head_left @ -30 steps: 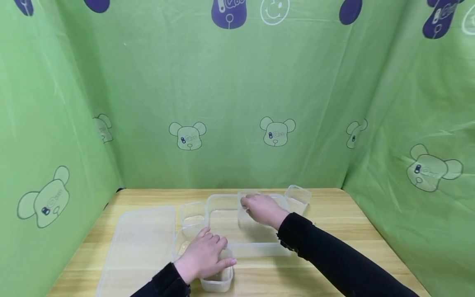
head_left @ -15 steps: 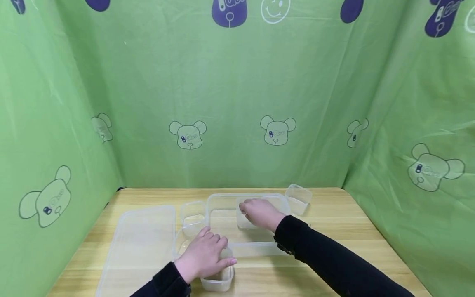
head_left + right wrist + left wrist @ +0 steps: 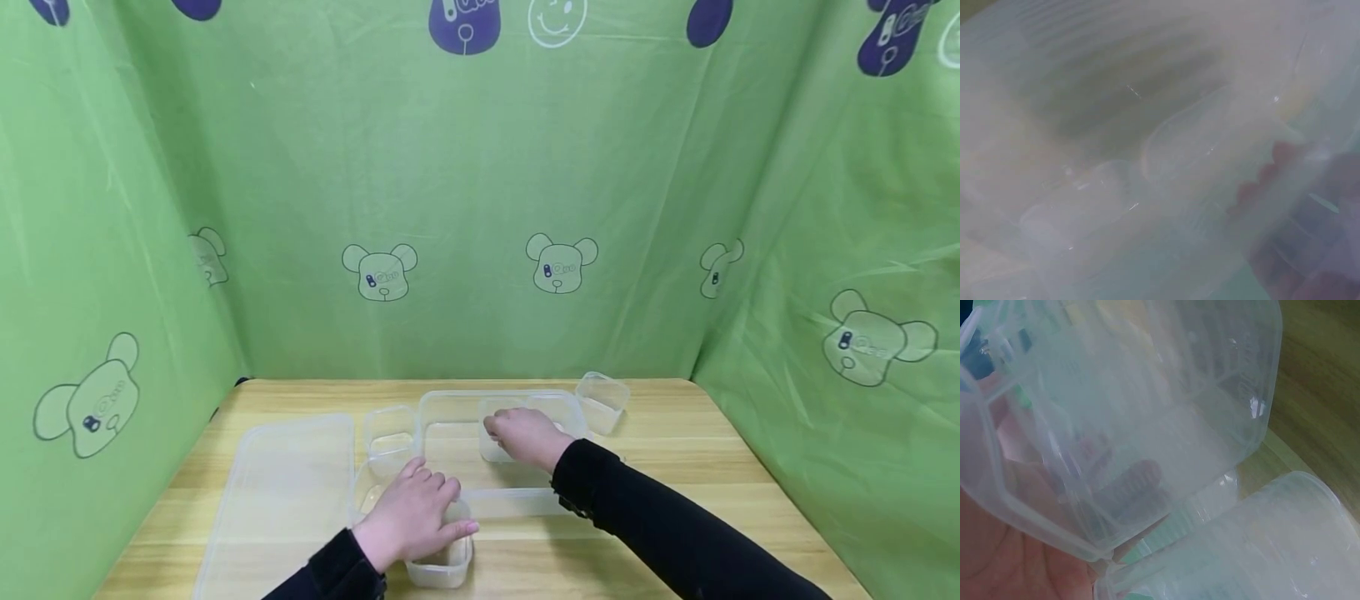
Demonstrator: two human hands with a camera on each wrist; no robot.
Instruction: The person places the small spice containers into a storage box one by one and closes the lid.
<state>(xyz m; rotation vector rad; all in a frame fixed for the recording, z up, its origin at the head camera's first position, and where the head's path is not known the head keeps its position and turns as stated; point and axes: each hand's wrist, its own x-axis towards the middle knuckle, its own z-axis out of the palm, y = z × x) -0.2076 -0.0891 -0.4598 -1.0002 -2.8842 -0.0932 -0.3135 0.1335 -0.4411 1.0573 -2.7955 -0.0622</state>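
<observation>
My left hand (image 3: 416, 514) lies over a small clear plastic container (image 3: 441, 575) near the table's front and holds it by its wall. Through that wall (image 3: 1210, 419), in the left wrist view, part of a finger shows. Farther back, my right hand (image 3: 527, 435) grips another small clear container (image 3: 493, 446) inside the large clear plastic box (image 3: 517, 502). Its fingers (image 3: 1266, 175) show through hazy plastic in the right wrist view. Whether the gripped container touches the box floor, I cannot tell.
A large flat translucent lid (image 3: 281, 492) lies on the wooden table (image 3: 705, 500) at left. One small container (image 3: 390, 432) stands left of the box, and another (image 3: 602, 404) at its back right corner. Green cloth (image 3: 465, 167) walls the table's back and sides.
My right hand has moved down and slightly left, lowering its small container into the large box. In the last half second it sank only a little more. My left hand stays put.
</observation>
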